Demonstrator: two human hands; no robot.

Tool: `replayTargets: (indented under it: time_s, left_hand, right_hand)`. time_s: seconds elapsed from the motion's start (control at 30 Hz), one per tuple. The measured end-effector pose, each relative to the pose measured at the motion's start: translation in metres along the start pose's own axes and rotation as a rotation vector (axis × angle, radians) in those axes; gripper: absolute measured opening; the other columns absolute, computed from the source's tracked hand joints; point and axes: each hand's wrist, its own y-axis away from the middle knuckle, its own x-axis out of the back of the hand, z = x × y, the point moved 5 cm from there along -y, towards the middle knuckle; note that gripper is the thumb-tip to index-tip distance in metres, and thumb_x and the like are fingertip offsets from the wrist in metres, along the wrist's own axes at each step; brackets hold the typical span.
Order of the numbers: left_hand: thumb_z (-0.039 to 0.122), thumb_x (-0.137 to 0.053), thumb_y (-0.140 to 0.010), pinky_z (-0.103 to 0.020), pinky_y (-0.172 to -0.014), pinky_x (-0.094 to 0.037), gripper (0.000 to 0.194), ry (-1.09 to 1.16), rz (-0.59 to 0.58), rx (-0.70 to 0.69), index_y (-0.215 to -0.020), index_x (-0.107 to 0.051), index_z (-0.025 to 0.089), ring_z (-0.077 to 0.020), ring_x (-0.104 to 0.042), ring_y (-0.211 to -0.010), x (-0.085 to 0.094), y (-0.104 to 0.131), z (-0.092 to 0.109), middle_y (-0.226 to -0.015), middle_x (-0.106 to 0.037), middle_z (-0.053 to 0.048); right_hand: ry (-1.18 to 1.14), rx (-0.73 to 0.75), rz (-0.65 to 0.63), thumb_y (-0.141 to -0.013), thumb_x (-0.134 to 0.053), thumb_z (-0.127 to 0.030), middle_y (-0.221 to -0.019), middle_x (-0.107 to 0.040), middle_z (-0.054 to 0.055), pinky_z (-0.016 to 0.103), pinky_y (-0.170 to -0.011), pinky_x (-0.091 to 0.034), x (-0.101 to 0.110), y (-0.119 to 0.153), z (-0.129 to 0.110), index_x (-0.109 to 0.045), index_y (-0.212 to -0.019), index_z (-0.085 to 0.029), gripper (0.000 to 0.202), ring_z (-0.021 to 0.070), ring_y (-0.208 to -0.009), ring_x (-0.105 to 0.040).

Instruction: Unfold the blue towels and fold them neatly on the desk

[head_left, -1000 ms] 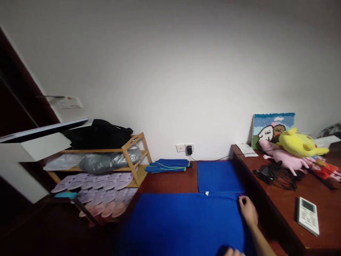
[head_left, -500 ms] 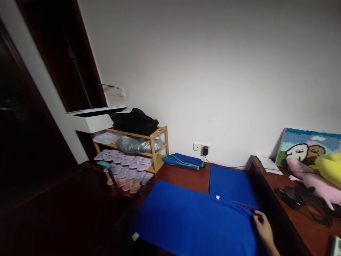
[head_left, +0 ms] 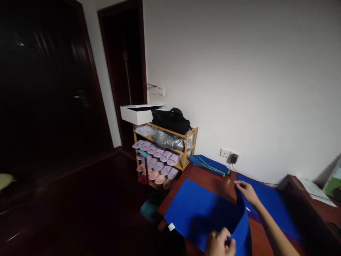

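Note:
A blue towel [head_left: 197, 204] is spread over the reddish-brown tabletop, its right part lifted and bending back over the rest. At the raised edge's far corner, my right hand [head_left: 247, 192] pinches the fabric between thumb and fingers. My left hand [head_left: 220, 243] is closed on the near part of the same edge, at the bottom of the view. A white tag [head_left: 171, 227] shows at the towel's near left corner. Another blue towel [head_left: 274, 204] lies flat beyond my right forearm, partly hidden by it.
Folded blue cloths with green edging [head_left: 209, 165] lie by the wall, near a plugged-in black adapter [head_left: 233, 159]. A wooden rack [head_left: 188, 145] holds slippers, plastic-wrapped items, a black bag [head_left: 172, 120] and a white box [head_left: 138, 115]. A raised brown ledge [head_left: 306, 202] borders the right.
My left hand has come into view, gripping the towel. The towel's right side, flat before, is now lifted and carried leftward by both hands. The view has turned left.

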Motion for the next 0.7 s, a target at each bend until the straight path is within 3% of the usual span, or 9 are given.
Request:
replayTargets:
  time_s: [0.07, 0.17, 0.23, 0.3, 0.37, 0.47, 0.57, 0.7]
  left_hand:
    - [0.051, -0.052, -0.099, -0.04, -0.079, -0.052, 0.024, -0.069, 0.095, 0.098, -0.105, -0.068, 0.034, -0.0271, -0.07, -0.091, 0.067, 0.002, -0.018, -0.084, -0.073, -0.008]
    - [0.053, -0.041, -0.101, -0.031, -0.069, -0.048, 0.033, -0.157, 0.182, 0.29, -0.101, -0.065, 0.031, -0.0221, -0.071, -0.074, 0.167, 0.018, -0.05, -0.075, -0.073, -0.004]
    - [0.048, -0.037, -0.102, -0.028, -0.067, -0.047, 0.032, -0.217, 0.196, 0.421, -0.098, -0.064, 0.031, -0.0207, -0.072, -0.075, 0.218, 0.033, -0.079, -0.075, -0.075, -0.001]
    - [0.042, -0.038, -0.101, -0.028, -0.069, -0.047, 0.03, -0.299, 0.198, 0.535, -0.094, -0.065, 0.032, -0.0212, -0.075, -0.082, 0.253, 0.046, -0.114, -0.081, -0.077, -0.001]
    - [0.036, -0.041, -0.099, -0.029, -0.074, -0.048, 0.028, -0.405, 0.195, 0.614, -0.091, -0.067, 0.032, -0.0233, -0.075, -0.091, 0.271, 0.055, -0.148, -0.09, -0.079, -0.003]
    - [0.03, -0.046, -0.095, -0.032, -0.084, -0.049, 0.023, -0.524, 0.172, 0.666, -0.091, -0.069, 0.03, -0.0254, -0.073, -0.103, 0.276, 0.059, -0.185, -0.103, -0.079, -0.007]
    - [0.034, -0.048, -0.095, -0.034, -0.085, -0.05, 0.022, -0.557, 0.168, 0.682, -0.097, -0.069, 0.03, -0.0259, -0.073, -0.1, 0.272, 0.06, -0.199, -0.103, -0.078, -0.008]
    - [0.035, -0.051, -0.093, -0.036, -0.084, -0.05, 0.019, -0.551, 0.158, 0.706, -0.104, -0.066, 0.03, -0.0274, -0.074, -0.098, 0.269, 0.064, -0.202, -0.1, -0.078, -0.008]
  right_hand:
    - [0.013, 0.04, -0.07, -0.076, -0.054, -0.058, -0.103, -0.079, 0.01, 0.034, -0.087, -0.054, -0.055, -0.034, -0.037, -0.076, -0.103, -0.017, 0.054, 0.0257, -0.095, -0.072]
    - [0.041, 0.063, -0.172, -0.08, -0.055, -0.045, -0.096, -0.08, 0.006, 0.031, -0.082, -0.055, -0.151, -0.077, -0.077, -0.076, -0.104, -0.017, 0.042, 0.0233, -0.089, -0.072]
    - [0.075, 0.076, -0.232, -0.079, -0.058, -0.036, -0.092, -0.08, 0.003, 0.029, -0.08, -0.054, -0.216, -0.098, -0.096, -0.077, -0.101, -0.019, 0.033, 0.0221, -0.086, -0.073]
    - [0.123, 0.092, -0.287, -0.078, -0.062, -0.029, -0.089, -0.079, 0.002, 0.028, -0.08, -0.053, -0.273, -0.109, -0.108, -0.078, -0.093, -0.021, 0.023, 0.0214, -0.087, -0.073]
    - [0.182, 0.104, -0.337, -0.078, -0.064, -0.025, -0.085, -0.079, 0.001, 0.028, -0.082, -0.052, -0.32, -0.113, -0.111, -0.077, -0.084, -0.022, 0.015, 0.0213, -0.087, -0.073]
    - [0.276, 0.107, -0.384, -0.082, -0.063, -0.025, -0.086, -0.078, 0.004, 0.031, -0.085, -0.052, -0.365, -0.112, -0.099, -0.077, -0.082, -0.021, 0.014, 0.0221, -0.089, -0.073]
    - [0.344, 0.126, -0.395, -0.087, -0.058, -0.026, -0.105, -0.078, 0.006, 0.03, -0.093, -0.049, -0.383, -0.113, -0.081, -0.078, -0.095, -0.023, 0.022, 0.023, -0.105, -0.07]
    - [0.4, 0.147, -0.412, -0.087, -0.057, -0.027, -0.117, -0.076, 0.005, 0.031, -0.103, -0.045, -0.391, -0.118, -0.064, -0.077, -0.105, -0.026, 0.027, 0.0232, -0.118, -0.065]
